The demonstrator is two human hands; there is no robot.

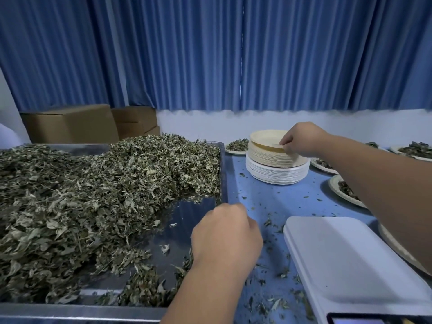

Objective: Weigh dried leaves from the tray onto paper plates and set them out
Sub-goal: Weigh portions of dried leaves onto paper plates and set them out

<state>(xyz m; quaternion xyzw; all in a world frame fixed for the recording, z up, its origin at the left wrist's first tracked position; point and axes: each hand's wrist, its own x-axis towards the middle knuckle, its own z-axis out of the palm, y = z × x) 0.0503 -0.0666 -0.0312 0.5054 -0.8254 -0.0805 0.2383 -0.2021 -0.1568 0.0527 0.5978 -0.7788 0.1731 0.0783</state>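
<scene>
Far left of the scale point(346, 265), the dried leaves point(81, 195) sat in a big heap in the metal tray point(201, 216), w/ one bare shiny corner on the side near the scale. They looked v. light, dry & crumbly, so prob best grabbed as a loose handful from the heap's edge, not squeezed, or bits would drop. The left hand point(225, 235) hung over that bare corner, just left of the scale, fingers curled down; couldn't tell if it held any leaves. Behind the scale stood the plate stack point(275, 169), tan plates on white ones. The right hand point(301, 140) pinched the rim of the top plate point(264, 139). That plate looked thin, light & bendy, and prob stuck to the one under it, so the rim was the good spot to grip. Filled plates point(334, 183) lay behind & right of the scale
</scene>
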